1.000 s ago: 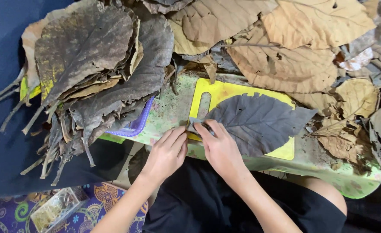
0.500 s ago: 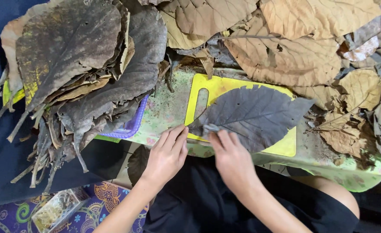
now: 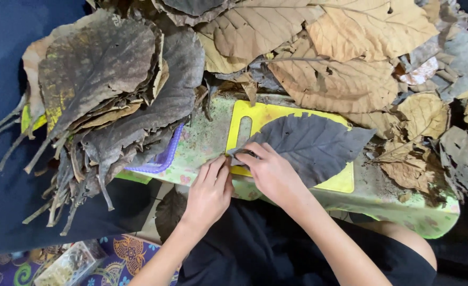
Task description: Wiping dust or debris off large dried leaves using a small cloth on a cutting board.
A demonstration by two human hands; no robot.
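Observation:
A dark grey dried leaf lies flat on a yellow cutting board, its stem end pointing left. My right hand presses on the leaf's stem end with its fingers curled. My left hand pinches the stem right beside it, so the fingertips of both hands nearly touch. The board rests on a small green patterned table over my lap.
A thick stack of dark dried leaves with long stems lies at the left, partly on a purple tray. Tan and brown dried leaves are heaped at the back and right. A dark blue cloth covers the floor at left.
Both hands have stayed at the leaf's stem end, and the fingers have closed in tighter on the stem. The view has shifted slightly.

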